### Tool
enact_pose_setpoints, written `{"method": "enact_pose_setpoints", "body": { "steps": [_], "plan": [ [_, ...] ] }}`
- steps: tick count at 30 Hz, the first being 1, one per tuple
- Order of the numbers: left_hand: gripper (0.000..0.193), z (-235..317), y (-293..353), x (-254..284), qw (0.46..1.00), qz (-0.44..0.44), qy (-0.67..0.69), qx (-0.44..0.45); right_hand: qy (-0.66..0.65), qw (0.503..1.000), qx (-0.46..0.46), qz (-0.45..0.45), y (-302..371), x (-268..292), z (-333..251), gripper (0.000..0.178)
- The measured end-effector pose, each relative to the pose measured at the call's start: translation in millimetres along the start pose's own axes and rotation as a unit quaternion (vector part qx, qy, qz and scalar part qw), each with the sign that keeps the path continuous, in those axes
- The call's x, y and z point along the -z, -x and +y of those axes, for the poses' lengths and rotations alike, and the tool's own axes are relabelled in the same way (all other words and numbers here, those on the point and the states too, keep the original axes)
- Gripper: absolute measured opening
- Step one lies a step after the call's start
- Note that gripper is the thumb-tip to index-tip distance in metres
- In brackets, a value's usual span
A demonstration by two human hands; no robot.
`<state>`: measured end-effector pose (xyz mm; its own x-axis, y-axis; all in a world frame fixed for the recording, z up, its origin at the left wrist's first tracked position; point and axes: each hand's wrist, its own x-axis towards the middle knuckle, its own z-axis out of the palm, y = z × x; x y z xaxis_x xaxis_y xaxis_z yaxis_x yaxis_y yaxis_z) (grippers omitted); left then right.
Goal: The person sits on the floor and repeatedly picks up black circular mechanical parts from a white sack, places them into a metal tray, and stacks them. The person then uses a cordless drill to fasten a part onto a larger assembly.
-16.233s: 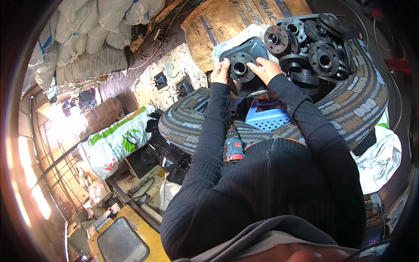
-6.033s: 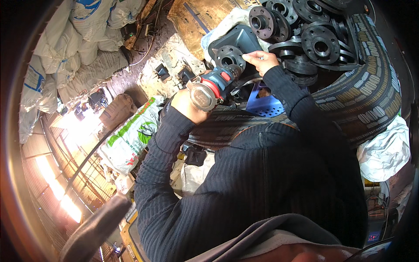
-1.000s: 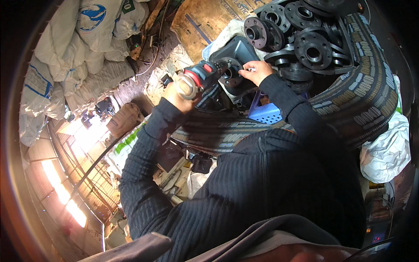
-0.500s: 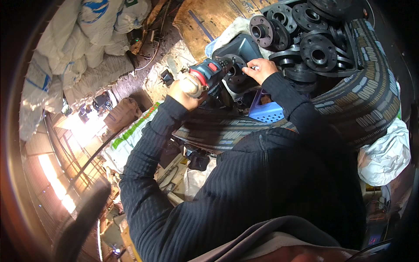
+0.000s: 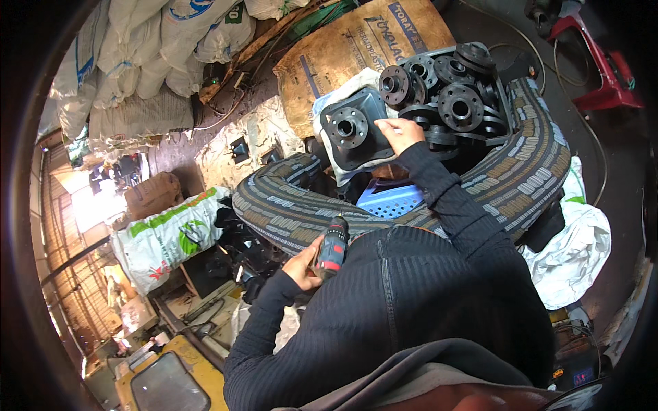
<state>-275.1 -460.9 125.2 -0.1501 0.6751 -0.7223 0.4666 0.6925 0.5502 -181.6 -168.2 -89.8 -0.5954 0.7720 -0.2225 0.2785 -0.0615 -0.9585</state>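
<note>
My left hand [image 5: 303, 268] is wrapped round a cordless drill [image 5: 333, 248] close to my body, its chuck pointing away from me. A round black flange [image 5: 347, 129] with a raised hub and a ring of holes lies on a dark square-based housing [image 5: 373, 109]. Just right of the flange, over the housing, my right hand [image 5: 403, 134] has its thumb and fingertips pinched together. Whether something small sits between those fingertips I cannot make out.
Several more black flanges [image 5: 460, 108] are piled in a crate at the far right. Patterned cushioning [image 5: 480, 179] curves around the work area, with a blue perforated basket [image 5: 391, 201] inside it. Flattened cardboard [image 5: 356, 51] lies behind; a red stool [image 5: 606, 75] stands far right.
My left hand has drawn the drill back from the flange toward my body. The right hand stays beside the flange, fingertips pinched. The whole view has shifted.
</note>
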Motion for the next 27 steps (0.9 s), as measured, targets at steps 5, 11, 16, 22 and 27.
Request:
{"method": "enact_pose_setpoints", "body": {
  "steps": [5,11,16,22,27],
  "plan": [
    [0.049,1,-50,97,0.988,-0.024,-0.084,-0.127,0.109,0.983,0.079,0.124,-41,79,-43,0.035],
    [0.075,-14,-225,79,0.923,0.256,-0.255,-0.130,0.384,0.922,-0.050,0.021,-106,71,-43,0.053],
    [0.106,11,-264,54,0.905,0.260,-0.312,-0.128,0.391,0.917,-0.062,0.045,-117,68,-28,0.053],
    [0.088,-9,-243,100,0.897,0.327,-0.110,-0.277,0.308,0.949,-0.068,0.029,-138,82,13,0.041],
    [0.095,-87,-266,192,0.882,0.464,0.074,0.031,0.057,0.983,-0.171,-0.032,-167,96,57,0.041]
  ]
}}
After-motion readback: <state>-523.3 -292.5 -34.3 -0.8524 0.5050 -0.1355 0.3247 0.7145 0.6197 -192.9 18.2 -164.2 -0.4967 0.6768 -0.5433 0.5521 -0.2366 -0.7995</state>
